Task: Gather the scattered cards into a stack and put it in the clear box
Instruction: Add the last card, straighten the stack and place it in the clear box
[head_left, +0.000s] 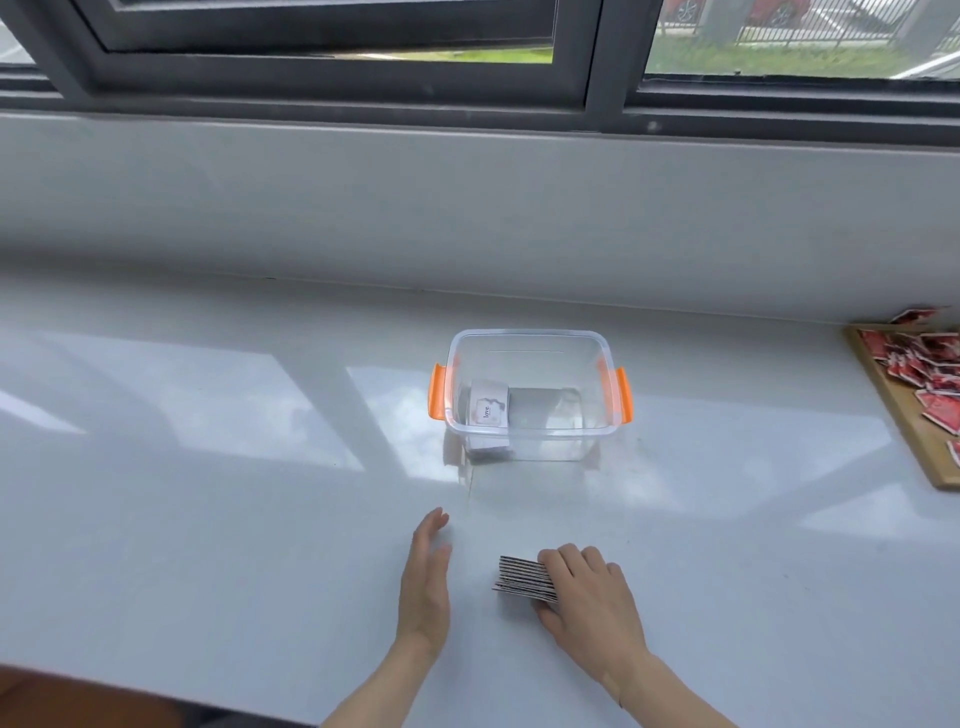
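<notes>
From above the person's own hands, the right hand lies over a stack of cards on the white table. Its fingers are curled down across the top and far edge of the stack, with the thumb tucked against the near edge, so the stack is pinched lightly rather than lifted; it sits on the table, its free end jutting out to the left of the fingertips. The left hand stands on its edge a little apart from that free end, fingers straight and together, holding nothing.

The stack looks loosely squared, its card edges stepped slightly. My guess is that it is light and stiff enough edge-on, but the cards will slide over one another and over the glossy table. It should be held across the two long sides, pressed from above, not by one corner. Its long axis seems to run left to right, from the right palm toward the left hand, faces flat.

Beyond the fingertips, well apart, stands the clear box with orange handles, open-topped, with a white card already inside at its left.
</notes>
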